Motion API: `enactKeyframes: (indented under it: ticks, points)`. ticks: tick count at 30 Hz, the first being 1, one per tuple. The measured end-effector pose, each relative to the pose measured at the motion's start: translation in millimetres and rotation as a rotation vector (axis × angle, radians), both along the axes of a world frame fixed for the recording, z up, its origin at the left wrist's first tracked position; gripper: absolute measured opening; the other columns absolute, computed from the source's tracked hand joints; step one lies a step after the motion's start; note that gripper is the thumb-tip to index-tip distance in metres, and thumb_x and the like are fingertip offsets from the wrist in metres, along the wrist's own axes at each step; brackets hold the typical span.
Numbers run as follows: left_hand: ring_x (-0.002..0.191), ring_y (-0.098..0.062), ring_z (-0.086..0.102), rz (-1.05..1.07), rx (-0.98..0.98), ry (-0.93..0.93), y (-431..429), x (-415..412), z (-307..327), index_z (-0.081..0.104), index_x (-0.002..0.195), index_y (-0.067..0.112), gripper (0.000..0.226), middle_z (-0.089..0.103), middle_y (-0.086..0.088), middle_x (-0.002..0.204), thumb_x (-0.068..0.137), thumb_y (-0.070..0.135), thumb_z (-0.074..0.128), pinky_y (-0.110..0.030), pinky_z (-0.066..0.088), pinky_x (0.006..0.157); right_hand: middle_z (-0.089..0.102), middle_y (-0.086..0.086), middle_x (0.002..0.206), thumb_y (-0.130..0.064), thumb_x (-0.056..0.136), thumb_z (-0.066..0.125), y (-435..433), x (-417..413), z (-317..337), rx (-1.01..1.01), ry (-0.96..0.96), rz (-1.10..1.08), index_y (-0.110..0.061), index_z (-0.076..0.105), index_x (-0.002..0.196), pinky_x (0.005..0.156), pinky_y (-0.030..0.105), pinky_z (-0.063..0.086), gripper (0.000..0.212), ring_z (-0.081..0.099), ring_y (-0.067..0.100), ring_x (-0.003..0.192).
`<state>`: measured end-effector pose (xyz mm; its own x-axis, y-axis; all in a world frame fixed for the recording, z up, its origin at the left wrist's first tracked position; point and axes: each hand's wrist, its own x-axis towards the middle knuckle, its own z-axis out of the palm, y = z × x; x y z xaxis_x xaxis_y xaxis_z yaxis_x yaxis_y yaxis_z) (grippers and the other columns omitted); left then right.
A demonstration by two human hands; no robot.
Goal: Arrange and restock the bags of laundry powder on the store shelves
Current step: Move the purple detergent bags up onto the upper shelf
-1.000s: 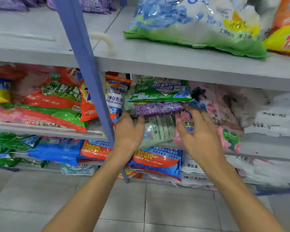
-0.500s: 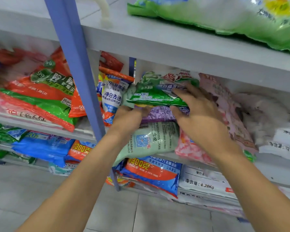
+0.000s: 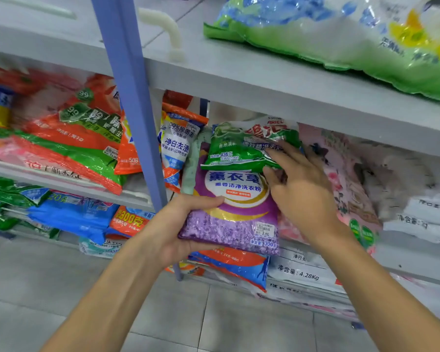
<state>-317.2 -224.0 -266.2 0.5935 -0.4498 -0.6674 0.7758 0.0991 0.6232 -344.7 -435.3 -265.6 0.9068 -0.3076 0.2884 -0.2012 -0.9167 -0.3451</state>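
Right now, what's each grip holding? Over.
Left grip holds purple bag. Right grip pinches green bag above it. Blue post close beside left grip.

Large green bag (image 3: 328, 44) cropped at right edge, white bags (image 3: 422, 217) blurred

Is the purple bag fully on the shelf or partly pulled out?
Partly out: the purple bag hangs past the shelf edge, gripped by the left hand, its top under the green bag.

purple bag (image 3: 235, 209): lavender print, price sticker, tilted face-up, sticking out past the middle shelf's (image 3: 414, 260) front edge.
green bag (image 3: 239, 148): crinkled, lying across the purple bag's upper end.
pink bag (image 3: 341, 179): floral, just right of both.
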Motion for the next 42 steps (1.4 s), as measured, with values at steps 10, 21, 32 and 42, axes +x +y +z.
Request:
enactKeyframes:
  ticks: [10,21,32,42]
  points:
    - [0.085,-0.028,0.077,-0.024,-0.158,-0.019,30.5,-51.6,11.4,0.066,0.125,0.008,0.076,0.077,-0.017,0.108,0.056,-0.023,0.072,-0.035,0.063,0.064,0.060,-0.007,0.136,-0.036,0.092,0.075,62.8,-101.3,14.0,0.824,-0.071,-0.272,-0.026,0.059,0.137,0.112,0.035,0.045,0.050,0.057,0.002,0.123]
    - [0.102,-0.023,0.075,-0.127,-0.074,-0.298,45.4,-91.0,76.7,0.056,0.129,0.036,0.069,0.077,-0.004,0.114,0.072,0.003,0.076,-0.030,0.062,0.076,0.074,0.018,0.119,-0.025,0.084,0.073,72.3,-131.8,75.6,1.819,0.133,-0.227,-0.009,0.062,0.133,0.101,0.055,0.054,0.053,0.072,0.037,0.109]
    - [0.105,-0.021,0.074,-0.005,0.016,-0.453,68.6,-111.1,158.5,0.060,0.129,0.031,0.047,0.077,0.001,0.115,0.083,0.036,0.066,-0.040,0.055,0.092,0.077,0.016,0.112,-0.007,0.079,0.065,89.1,-141.5,148.5,1.839,0.003,0.053,-0.006,0.065,0.123,0.073,0.035,0.064,0.043,0.077,0.029,0.096]
    - [0.094,-0.031,0.076,0.191,-0.089,-0.444,135.6,-81.2,201.5,0.067,0.122,0.017,0.050,0.077,-0.013,0.109,0.077,0.038,0.066,-0.042,0.064,0.077,0.079,0.016,0.102,-0.013,0.062,0.082,156.2,-100.3,204.6,1.604,0.005,0.308,-0.017,0.079,0.096,0.066,0.035,0.063,0.034,0.078,0.030,0.084]
